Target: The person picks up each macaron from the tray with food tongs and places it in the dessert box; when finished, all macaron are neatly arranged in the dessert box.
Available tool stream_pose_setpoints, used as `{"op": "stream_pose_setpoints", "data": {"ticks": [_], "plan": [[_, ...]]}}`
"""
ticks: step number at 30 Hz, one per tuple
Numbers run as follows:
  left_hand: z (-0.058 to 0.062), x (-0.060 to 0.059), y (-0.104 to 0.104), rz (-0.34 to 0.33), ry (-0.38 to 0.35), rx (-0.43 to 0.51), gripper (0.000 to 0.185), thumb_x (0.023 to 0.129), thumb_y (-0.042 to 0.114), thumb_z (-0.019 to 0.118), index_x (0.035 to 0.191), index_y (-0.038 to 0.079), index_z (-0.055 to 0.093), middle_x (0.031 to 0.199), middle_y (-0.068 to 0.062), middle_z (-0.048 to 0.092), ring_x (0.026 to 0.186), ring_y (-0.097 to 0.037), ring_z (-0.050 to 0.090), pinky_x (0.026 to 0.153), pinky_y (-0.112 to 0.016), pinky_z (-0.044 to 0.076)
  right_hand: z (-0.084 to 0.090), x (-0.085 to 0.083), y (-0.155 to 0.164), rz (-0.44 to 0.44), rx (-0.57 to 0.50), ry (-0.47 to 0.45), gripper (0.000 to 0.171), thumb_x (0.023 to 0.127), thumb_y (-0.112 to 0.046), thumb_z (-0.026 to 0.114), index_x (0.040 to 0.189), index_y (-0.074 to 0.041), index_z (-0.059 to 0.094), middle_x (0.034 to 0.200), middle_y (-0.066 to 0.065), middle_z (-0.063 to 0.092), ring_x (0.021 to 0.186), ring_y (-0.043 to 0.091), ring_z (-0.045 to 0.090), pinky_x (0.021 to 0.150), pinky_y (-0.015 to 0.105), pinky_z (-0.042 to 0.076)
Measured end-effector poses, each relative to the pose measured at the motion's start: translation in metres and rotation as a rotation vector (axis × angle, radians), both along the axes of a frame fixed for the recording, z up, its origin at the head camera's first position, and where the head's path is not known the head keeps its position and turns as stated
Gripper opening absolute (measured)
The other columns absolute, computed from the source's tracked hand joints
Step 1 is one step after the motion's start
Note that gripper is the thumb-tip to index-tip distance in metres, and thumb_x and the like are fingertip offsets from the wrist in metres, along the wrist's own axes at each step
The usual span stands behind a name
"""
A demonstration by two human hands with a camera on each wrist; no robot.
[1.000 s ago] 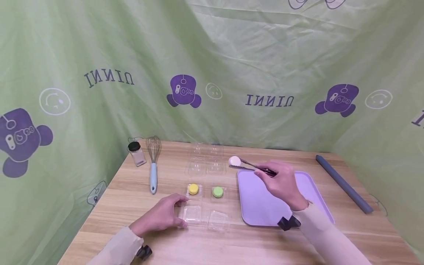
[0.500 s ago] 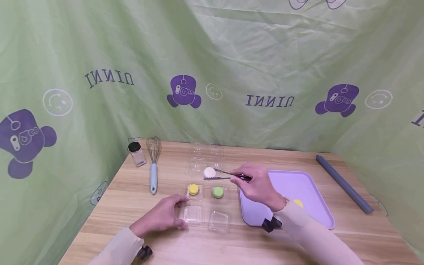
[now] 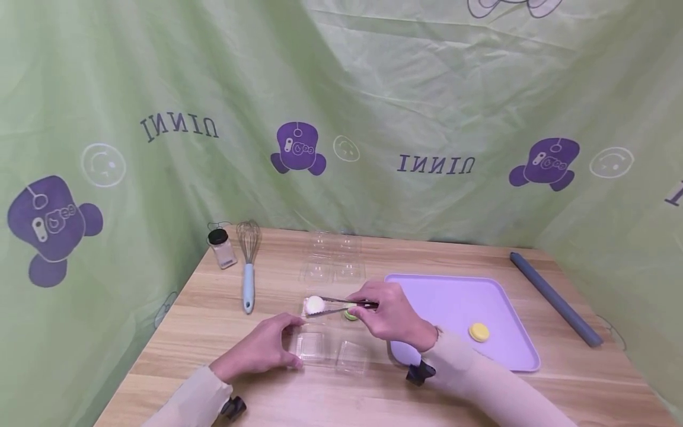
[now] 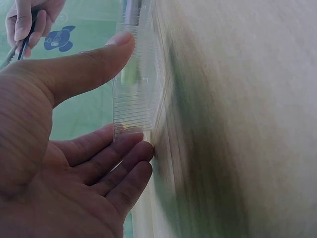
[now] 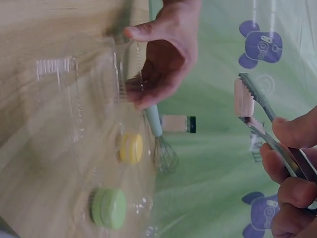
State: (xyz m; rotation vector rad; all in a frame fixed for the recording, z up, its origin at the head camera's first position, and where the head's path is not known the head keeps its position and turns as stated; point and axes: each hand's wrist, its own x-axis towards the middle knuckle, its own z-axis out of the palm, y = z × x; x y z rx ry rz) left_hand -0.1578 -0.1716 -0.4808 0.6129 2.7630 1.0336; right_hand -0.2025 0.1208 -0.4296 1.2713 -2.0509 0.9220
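Note:
My right hand [image 3: 392, 314] grips dark tongs [image 5: 261, 102] with toothed tips, which pinch a pale pink-white macaron [image 3: 315, 305]. It hangs over the back left compartment of a clear plastic clamshell box [image 3: 311, 346], covering the yellow macaron there in the head view. The right wrist view shows that yellow macaron [image 5: 131, 148] in the box, beside a green macaron [image 5: 109, 208]; the tongs partly cover the green one in the head view. My left hand [image 3: 261, 347] holds the box's left side, thumb at the near corner and fingers farther back.
The box's clear lid [image 3: 333, 270] lies folded back behind it. On the right, a purple tray [image 3: 443, 290] bears another yellow macaron [image 3: 478, 332]. A dark rod [image 3: 555, 299] lies beyond it. At left are a blue-handled whisk [image 3: 248, 284] and a black-capped jar [image 3: 222, 249].
My right hand has moved left with the tongs and pale macaron, from above the tray's back left corner to over the box. The tray's yellow macaron has come into view. My left hand stays put.

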Motion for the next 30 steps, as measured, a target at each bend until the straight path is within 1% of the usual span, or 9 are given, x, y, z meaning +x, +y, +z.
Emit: {"op": "stream_pose_setpoints", "data": {"ticks": [2, 4, 8, 12, 17, 23, 30], "plan": [[0.001, 0.0, 0.0, 0.0, 0.0, 0.0, 0.085, 0.059, 0.036, 0.095, 0.129, 0.001, 0.062, 0.121, -0.008, 0.069, 0.113, -0.026, 0.064, 0.103, -0.053, 0.053, -0.004, 0.001, -0.003, 0.011, 0.027, 0.0, 0.014, 0.074, -0.006, 0.085, 0.087, -0.007, 0.079, 0.072, -0.003, 0.073, 0.061, 0.0, 0.059, 0.056, 0.007, 0.048], [0.001, -0.001, 0.001, 0.0, -0.002, 0.003, 0.085, 0.059, 0.036, 0.096, 0.128, 0.001, 0.061, 0.119, -0.008, 0.069, 0.112, -0.025, 0.064, 0.102, -0.053, 0.054, -0.008, 0.002, -0.007, 0.003, 0.07, 0.003, 0.013, 0.075, -0.008, 0.085, 0.086, -0.008, 0.079, 0.072, -0.003, 0.073, 0.062, -0.002, 0.059, 0.058, 0.006, 0.048], [0.001, -0.001, 0.001, -0.003, -0.003, 0.009, 0.086, 0.058, 0.035, 0.096, 0.128, 0.0, 0.061, 0.118, -0.009, 0.069, 0.11, -0.024, 0.064, 0.1, -0.053, 0.054, -0.015, 0.005, -0.012, -0.02, 0.174, -0.002, 0.011, 0.076, -0.013, 0.085, 0.085, -0.011, 0.08, 0.071, -0.007, 0.07, 0.06, -0.004, 0.054, 0.056, 0.003, 0.042], [0.0, -0.001, 0.001, -0.005, -0.011, 0.012, 0.085, 0.058, 0.034, 0.096, 0.129, 0.002, 0.061, 0.121, -0.008, 0.069, 0.111, -0.024, 0.064, 0.102, -0.053, 0.054, -0.021, 0.008, -0.016, -0.034, 0.257, -0.044, 0.01, 0.076, -0.016, 0.085, 0.084, -0.012, 0.08, 0.07, -0.009, 0.068, 0.059, -0.006, 0.048, 0.054, 0.001, 0.035], [0.0, -0.001, 0.0, -0.013, -0.012, 0.01, 0.082, 0.06, 0.033, 0.095, 0.13, 0.005, 0.062, 0.119, -0.004, 0.069, 0.109, -0.02, 0.064, 0.099, -0.048, 0.055, -0.027, 0.01, -0.02, -0.058, 0.345, -0.093, 0.01, 0.078, -0.018, 0.084, 0.086, -0.014, 0.08, 0.075, -0.009, 0.072, 0.061, -0.006, 0.051, 0.055, 0.0, 0.035], [0.0, -0.001, -0.001, -0.018, -0.004, 0.01, 0.082, 0.06, 0.032, 0.095, 0.13, 0.004, 0.062, 0.117, -0.004, 0.069, 0.108, -0.019, 0.064, 0.097, -0.044, 0.056, -0.032, 0.011, -0.025, -0.074, 0.402, -0.125, 0.009, 0.078, -0.019, 0.082, 0.086, -0.015, 0.08, 0.078, -0.008, 0.076, 0.063, -0.004, 0.058, 0.056, 0.002, 0.039], [-0.001, -0.002, -0.002, -0.02, 0.011, 0.001, 0.081, 0.061, 0.033, 0.095, 0.129, 0.005, 0.062, 0.117, -0.003, 0.07, 0.106, -0.019, 0.064, 0.095, -0.04, 0.057, -0.036, 0.012, -0.029, -0.092, 0.448, -0.169, 0.009, 0.08, -0.021, 0.08, 0.088, -0.017, 0.081, 0.078, -0.01, 0.074, 0.062, -0.007, 0.05, 0.053, 0.002, 0.03]]}}
